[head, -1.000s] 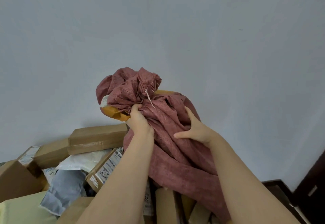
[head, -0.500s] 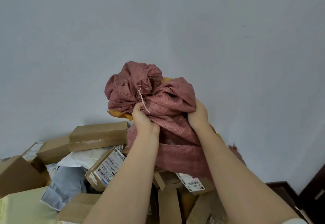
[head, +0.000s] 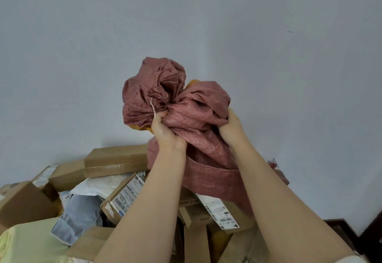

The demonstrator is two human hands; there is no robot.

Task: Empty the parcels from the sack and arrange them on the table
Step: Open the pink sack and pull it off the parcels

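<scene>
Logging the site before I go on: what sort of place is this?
Probably a parcel sorting spot, though which kind I cannot tell. Taped, labelled cardboard boxes and poly mailers lie heaped by a bare wall, and a red woven sack is held above them.

Not much to it tbh: left hand (head: pixel 165 132) and right hand (head: pixel 231 126) on bare forearms, plus a sliver of whitish sleeve (head: pixel 349 259) on the right arm at the bottom edge.
</scene>
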